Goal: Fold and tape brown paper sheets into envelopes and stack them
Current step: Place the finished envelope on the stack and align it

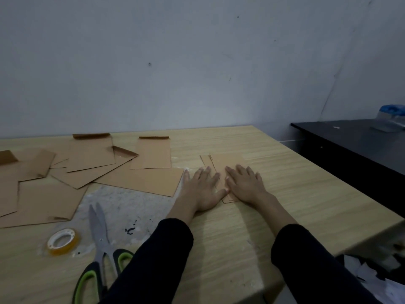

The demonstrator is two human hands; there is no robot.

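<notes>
A small stack of folded brown envelopes lies on the wooden table, right of centre. My left hand and my right hand both lie flat on its near half, fingers straight and spread, thumbs almost touching. The hands hide the near part of the stack. To the left, several loose brown paper sheets and folded envelopes lie scattered and overlapping. A roll of clear tape rests near the front left, with green-handled scissors just right of it.
A worn grey patch marks the table between the sheets and the scissors. A black desk stands to the right with a blue-topped object on it. A white wall runs behind. Crumpled paper lies below the table's right corner.
</notes>
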